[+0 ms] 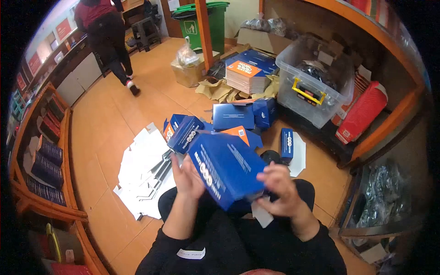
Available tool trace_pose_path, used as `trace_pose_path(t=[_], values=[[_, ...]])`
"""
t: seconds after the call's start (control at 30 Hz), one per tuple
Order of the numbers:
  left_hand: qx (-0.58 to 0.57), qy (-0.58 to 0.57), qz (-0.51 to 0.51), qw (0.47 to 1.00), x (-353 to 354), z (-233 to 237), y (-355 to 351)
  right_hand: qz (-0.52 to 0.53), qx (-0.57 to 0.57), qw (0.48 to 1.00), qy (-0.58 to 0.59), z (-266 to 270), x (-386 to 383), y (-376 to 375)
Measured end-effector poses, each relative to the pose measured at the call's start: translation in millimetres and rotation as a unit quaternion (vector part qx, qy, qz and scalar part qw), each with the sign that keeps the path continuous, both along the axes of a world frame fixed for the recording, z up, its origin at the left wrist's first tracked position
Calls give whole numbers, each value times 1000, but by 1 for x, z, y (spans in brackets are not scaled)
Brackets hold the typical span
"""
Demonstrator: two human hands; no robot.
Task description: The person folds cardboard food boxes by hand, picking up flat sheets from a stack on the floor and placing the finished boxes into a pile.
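Observation:
A blue cardboard box (229, 167) with white and orange print is tilted above my lap. My left hand (189, 178) grips its left side, the fingers partly hidden by the box. At the right end, my right hand (280, 190) has curled, slightly blurred fingers on the box edge, beside a pale flap (261, 214) that sticks out below. Just beyond lie more blue boxes, one (185, 133) standing on its side and another (233, 116) farther back. A small blue box (287, 144) rests on a white sheet to the right, near a dark round object (270, 157).
White flat cardboard sheets (142, 169) are heaped on the floor at left. A stack of orange-topped printed pieces (247, 78), a clear plastic bin (311, 87) and a green waste bin (213, 27) stand behind. Shelves (68, 169) flank the left; a person (107, 34) walks at upper left.

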State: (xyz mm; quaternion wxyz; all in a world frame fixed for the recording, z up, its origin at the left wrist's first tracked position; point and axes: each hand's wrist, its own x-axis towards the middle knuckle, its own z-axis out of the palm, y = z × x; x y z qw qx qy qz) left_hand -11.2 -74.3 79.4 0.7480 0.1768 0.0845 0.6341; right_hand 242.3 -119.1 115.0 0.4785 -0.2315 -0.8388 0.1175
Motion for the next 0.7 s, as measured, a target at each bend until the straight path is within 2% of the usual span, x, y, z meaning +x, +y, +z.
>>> trace_pose_path(t=[0.07, 0.1, 0.2, 0.23, 0.27, 0.33, 0.4, 0.43, 0.47, 0.53, 0.57, 0.67, 0.7], values=[[-71, 129, 113, 983, -21, -18, 15, 66, -31, 996, -58, -1, -8, -10], [-28, 144, 129, 981, -16, 1, 11, 96, -84, 990, -66, -1, -6, -9], [90, 199, 48, 975, 1, 21, -2, -43, -55, 998, -11, 6, -3, 2], [143, 266, -26, 953, -1, 6, -7, -94, -17, 995, -9, 6, -1, 9], [195, 331, -100, 918, -2, -7, -11, -125, -6, 992, -7, 10, -2, 13], [242, 450, -239, 826, 20, 43, -28, -187, 48, 974, -120, 29, -7, 14], [329, 397, -183, 837, 32, 59, -30, -177, -1, 972, -152, 33, -9, 20], [447, 408, -33, 795, 37, 52, -22, -181, -44, 964, -190, 32, -6, 22], [478, 431, 9, 765, 36, 56, -18, -185, -87, 952, -228, 32, -5, 25], [532, 472, 94, 696, 34, 69, -10, -214, -65, 939, -263, 35, -10, 29], [522, 516, 99, 672, 35, 63, -9, -215, -67, 932, -284, 38, -9, 30], [376, 484, -29, 790, 56, 41, -7, -209, -23, 931, -298, 42, -11, 33], [282, 407, -95, 864, 66, 26, -6, -205, -6, 933, -296, 44, -14, 34]])
